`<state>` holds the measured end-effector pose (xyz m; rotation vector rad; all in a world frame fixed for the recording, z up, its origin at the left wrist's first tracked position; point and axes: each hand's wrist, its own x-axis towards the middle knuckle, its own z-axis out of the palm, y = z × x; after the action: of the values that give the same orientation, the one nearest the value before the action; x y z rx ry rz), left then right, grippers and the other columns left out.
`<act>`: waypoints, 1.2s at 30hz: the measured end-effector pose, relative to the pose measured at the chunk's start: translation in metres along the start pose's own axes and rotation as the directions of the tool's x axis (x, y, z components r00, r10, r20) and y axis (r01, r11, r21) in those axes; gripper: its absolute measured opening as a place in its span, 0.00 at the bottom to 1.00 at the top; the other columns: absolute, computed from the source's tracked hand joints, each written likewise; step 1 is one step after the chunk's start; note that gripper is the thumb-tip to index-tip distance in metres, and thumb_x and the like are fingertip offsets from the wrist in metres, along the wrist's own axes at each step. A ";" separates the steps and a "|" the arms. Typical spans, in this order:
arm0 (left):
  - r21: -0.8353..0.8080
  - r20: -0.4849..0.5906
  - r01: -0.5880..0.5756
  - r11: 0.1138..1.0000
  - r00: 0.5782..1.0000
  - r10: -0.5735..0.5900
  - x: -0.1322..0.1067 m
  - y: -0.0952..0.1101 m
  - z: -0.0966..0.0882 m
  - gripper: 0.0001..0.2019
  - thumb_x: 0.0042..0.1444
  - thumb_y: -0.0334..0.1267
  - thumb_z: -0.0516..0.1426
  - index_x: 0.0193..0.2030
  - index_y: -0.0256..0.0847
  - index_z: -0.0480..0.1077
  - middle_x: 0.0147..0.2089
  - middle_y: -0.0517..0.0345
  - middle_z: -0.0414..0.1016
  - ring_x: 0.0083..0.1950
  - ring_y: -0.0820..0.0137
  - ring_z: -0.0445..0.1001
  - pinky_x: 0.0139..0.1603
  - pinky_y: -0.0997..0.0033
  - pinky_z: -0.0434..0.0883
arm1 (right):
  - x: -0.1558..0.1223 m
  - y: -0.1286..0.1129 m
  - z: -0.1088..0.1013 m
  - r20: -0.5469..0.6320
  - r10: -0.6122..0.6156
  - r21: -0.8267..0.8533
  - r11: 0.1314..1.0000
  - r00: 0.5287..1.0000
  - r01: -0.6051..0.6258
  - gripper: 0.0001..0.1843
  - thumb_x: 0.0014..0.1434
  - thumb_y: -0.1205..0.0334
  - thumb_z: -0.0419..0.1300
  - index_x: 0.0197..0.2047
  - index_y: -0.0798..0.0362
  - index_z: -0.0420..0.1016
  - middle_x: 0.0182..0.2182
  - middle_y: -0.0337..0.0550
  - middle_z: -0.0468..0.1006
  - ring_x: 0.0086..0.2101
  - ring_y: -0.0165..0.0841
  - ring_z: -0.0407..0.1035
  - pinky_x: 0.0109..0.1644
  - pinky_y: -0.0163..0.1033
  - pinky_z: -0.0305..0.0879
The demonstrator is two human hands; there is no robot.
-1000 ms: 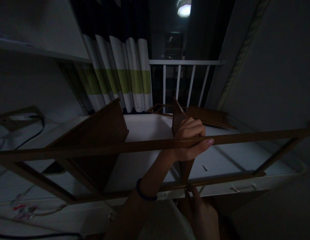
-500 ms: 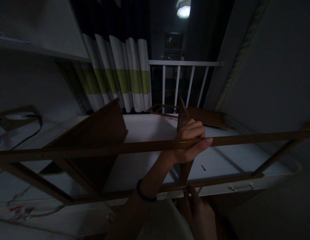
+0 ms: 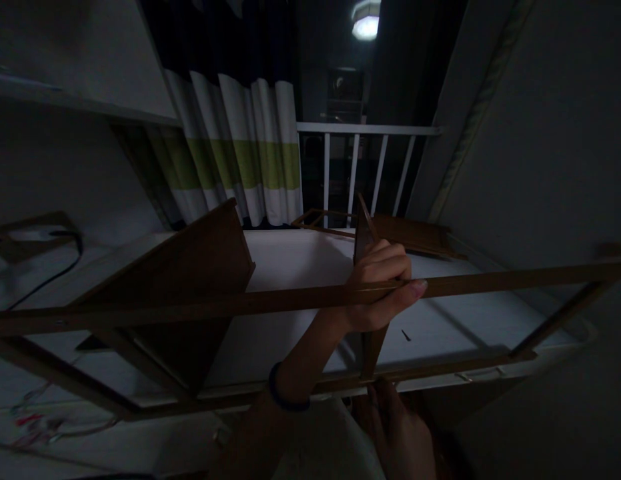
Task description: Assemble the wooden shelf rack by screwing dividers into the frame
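A brown wooden frame lies across a white surface (image 3: pixel 295 267) in a dim room. My left hand (image 3: pixel 383 287), with a dark band on the wrist, is closed round the frame's upper rail (image 3: pixel 190 305) where a thin upright panel (image 3: pixel 363 233) meets it. My right hand (image 3: pixel 400 433) is low in the view. Its fingers are pressed together at the foot of that panel on the lower rail (image 3: pixel 440 367); what they pinch is too dark to make out. A wider slanted panel (image 3: pixel 200 260) stands in the frame to the left.
A small dark screw (image 3: pixel 405 335) lies on the white surface. More wooden pieces (image 3: pixel 415 233) rest at the back by a white railing (image 3: pixel 365 130). A striped curtain (image 3: pixel 240 160) hangs behind. Cables (image 3: pixel 40 280) trail at the left. Walls close in on both sides.
The left end of the frame has sunk a little and the view has shifted slightly. Both hands keep their places on the rails.
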<state>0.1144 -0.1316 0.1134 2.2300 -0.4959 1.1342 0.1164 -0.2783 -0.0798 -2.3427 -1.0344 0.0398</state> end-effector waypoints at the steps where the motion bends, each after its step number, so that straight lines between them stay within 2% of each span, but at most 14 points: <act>1: -0.006 -0.005 0.005 1.000 1.000 -0.005 0.000 0.002 0.001 0.14 0.53 0.43 0.45 0.20 0.40 0.50 0.23 0.60 0.55 0.30 0.72 0.57 0.38 0.65 0.59 | -0.002 0.001 0.001 -0.008 -0.007 -0.036 0.999 1.000 0.007 0.19 0.61 0.53 0.39 0.43 0.51 0.66 0.24 0.41 0.75 0.22 0.37 0.70 0.20 0.35 0.53; 3: -0.005 -0.020 0.010 1.000 1.000 -0.010 -0.001 0.004 0.004 0.14 0.53 0.43 0.45 0.20 0.40 0.50 0.23 0.60 0.55 0.30 0.72 0.58 0.38 0.64 0.58 | -0.007 0.003 0.004 -0.027 -0.008 -0.099 0.995 1.000 0.005 0.20 0.62 0.54 0.38 0.45 0.51 0.66 0.24 0.41 0.75 0.21 0.37 0.69 0.20 0.36 0.53; 5: 0.015 0.018 -0.011 1.000 1.000 0.011 -0.002 0.005 0.005 0.15 0.53 0.44 0.45 0.20 0.41 0.50 0.23 0.60 0.56 0.30 0.72 0.58 0.38 0.64 0.59 | -0.010 0.005 0.007 -0.043 -0.007 -0.131 0.991 0.999 0.001 0.21 0.63 0.53 0.36 0.46 0.51 0.66 0.26 0.41 0.76 0.21 0.37 0.69 0.20 0.36 0.53; 7: 0.043 0.040 -0.018 0.999 0.999 0.016 -0.002 0.004 0.005 0.15 0.54 0.45 0.44 0.20 0.41 0.50 0.24 0.60 0.57 0.31 0.71 0.59 0.38 0.64 0.59 | -0.011 0.006 0.009 -0.044 -0.014 -0.133 0.991 0.999 0.008 0.21 0.63 0.53 0.36 0.46 0.51 0.65 0.29 0.42 0.76 0.22 0.37 0.70 0.21 0.36 0.54; 11: 0.075 0.012 -0.007 0.997 1.000 0.006 -0.002 0.001 0.004 0.15 0.54 0.46 0.45 0.21 0.40 0.52 0.25 0.60 0.58 0.32 0.71 0.59 0.40 0.64 0.59 | -0.011 0.010 0.012 -0.009 -0.017 -0.148 0.989 1.000 0.016 0.21 0.62 0.53 0.38 0.50 0.52 0.63 0.29 0.41 0.76 0.22 0.38 0.70 0.21 0.37 0.55; 15: 0.076 0.041 -0.045 0.996 0.998 0.042 -0.003 0.000 0.004 0.14 0.54 0.45 0.47 0.22 0.40 0.54 0.26 0.61 0.59 0.32 0.72 0.59 0.40 0.65 0.58 | -0.011 0.011 0.013 -0.033 -0.028 -0.169 0.985 0.999 0.022 0.22 0.63 0.53 0.36 0.49 0.51 0.64 0.32 0.43 0.76 0.24 0.37 0.71 0.21 0.36 0.55; 24: 0.064 0.020 -0.044 0.997 0.999 0.043 -0.003 -0.001 0.005 0.14 0.54 0.44 0.48 0.21 0.40 0.53 0.25 0.61 0.58 0.32 0.72 0.59 0.40 0.65 0.57 | -0.014 0.013 0.017 -0.057 -0.005 -0.157 0.988 0.998 -0.004 0.25 0.63 0.52 0.33 0.50 0.53 0.64 0.21 0.40 0.74 0.20 0.38 0.70 0.19 0.35 0.54; 32: 0.066 -0.031 -0.059 0.996 0.998 0.061 -0.003 -0.002 0.006 0.15 0.53 0.44 0.49 0.20 0.39 0.52 0.23 0.62 0.56 0.30 0.73 0.57 0.38 0.66 0.57 | -0.014 0.015 0.018 -0.065 -0.049 -0.143 0.989 0.997 0.039 0.24 0.64 0.52 0.34 0.49 0.52 0.65 0.22 0.39 0.75 0.19 0.38 0.69 0.18 0.36 0.54; 36: 0.079 -0.032 -0.083 0.993 0.996 0.086 -0.002 -0.002 0.005 0.15 0.52 0.43 0.49 0.20 0.39 0.51 0.22 0.63 0.55 0.29 0.73 0.57 0.36 0.67 0.57 | -0.014 0.020 0.024 -0.083 -0.056 -0.064 0.997 0.995 0.051 0.25 0.63 0.50 0.35 0.48 0.52 0.65 0.23 0.40 0.75 0.20 0.40 0.70 0.18 0.37 0.54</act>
<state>0.1177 -0.1330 0.1082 2.2697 -0.5448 1.2534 0.1138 -0.2867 -0.1124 -2.3486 -1.0698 -0.1125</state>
